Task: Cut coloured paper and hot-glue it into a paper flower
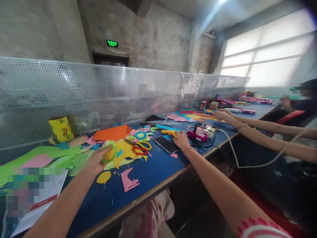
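Green-lit EXIT sign (112, 43) — eleven o'clock, left hand (97, 161) pinching yellow-green paper piece (109, 154), right hand (182, 141) gripping yellow plastic tool (168, 132), wood-edged blue tabletop (153, 173) — six.

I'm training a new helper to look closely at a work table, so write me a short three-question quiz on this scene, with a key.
1. True or false: both handle loops of the scissors are the same colour.
2. Fill in: the dark-screened phone lies next to the camera wearer's ___ hand.
3. What does the left hand hold?
A) a paintbrush
B) a yellow-and-green paper piece
C) a mug

Key: 1. False, one is red and one yellow; 2. right; 3. B.
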Action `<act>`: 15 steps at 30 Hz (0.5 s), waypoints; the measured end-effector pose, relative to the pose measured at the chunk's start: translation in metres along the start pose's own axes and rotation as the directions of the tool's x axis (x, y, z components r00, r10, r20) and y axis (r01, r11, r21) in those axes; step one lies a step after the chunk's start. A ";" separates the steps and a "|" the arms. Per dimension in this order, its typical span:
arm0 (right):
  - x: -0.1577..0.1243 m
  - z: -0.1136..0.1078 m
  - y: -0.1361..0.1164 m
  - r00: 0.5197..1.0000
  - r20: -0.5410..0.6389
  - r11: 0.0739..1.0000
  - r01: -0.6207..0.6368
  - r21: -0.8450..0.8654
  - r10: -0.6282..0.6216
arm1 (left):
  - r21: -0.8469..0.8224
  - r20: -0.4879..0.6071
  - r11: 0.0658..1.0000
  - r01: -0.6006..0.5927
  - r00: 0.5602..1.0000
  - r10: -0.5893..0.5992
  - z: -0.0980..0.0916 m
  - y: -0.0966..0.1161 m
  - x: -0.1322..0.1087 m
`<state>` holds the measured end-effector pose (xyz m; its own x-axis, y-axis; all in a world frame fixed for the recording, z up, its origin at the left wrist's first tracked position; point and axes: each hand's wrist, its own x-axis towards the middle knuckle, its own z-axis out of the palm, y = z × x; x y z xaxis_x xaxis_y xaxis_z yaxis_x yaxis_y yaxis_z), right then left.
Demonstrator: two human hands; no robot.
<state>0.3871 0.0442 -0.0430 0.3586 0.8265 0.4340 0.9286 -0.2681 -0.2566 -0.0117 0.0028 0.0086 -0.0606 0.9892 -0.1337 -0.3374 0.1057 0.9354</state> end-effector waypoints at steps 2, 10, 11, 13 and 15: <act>0.000 -0.001 0.000 1.000 0.009 1.000 0.011 -0.008 -0.011 | -0.065 -0.011 0.997 0.034 0.999 -0.035 0.001 0.001 -0.001; -0.002 -0.001 -0.005 1.000 -0.025 1.000 0.018 0.006 -0.018 | -0.086 -0.009 0.995 -0.049 0.999 0.048 0.003 0.001 -0.001; -0.004 -0.004 -0.006 0.998 -0.054 1.000 0.013 0.019 -0.012 | -0.085 0.005 0.995 -0.054 0.999 0.054 0.003 -0.001 0.000; -0.006 -0.015 -0.010 0.987 -0.161 0.995 0.027 0.094 -0.012 | -0.079 0.031 0.994 -0.073 0.997 0.076 0.002 -0.003 0.003; -0.008 -0.032 -0.025 0.960 -0.277 0.973 0.104 0.206 -0.044 | -0.073 0.037 0.992 -0.104 0.994 0.107 0.002 -0.005 0.005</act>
<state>0.3638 0.0283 -0.0123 0.3297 0.6679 0.6672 0.9211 -0.0726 -0.3825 -0.0085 0.0077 0.0043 -0.0614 0.9979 -0.0211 -0.3972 -0.0051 0.9177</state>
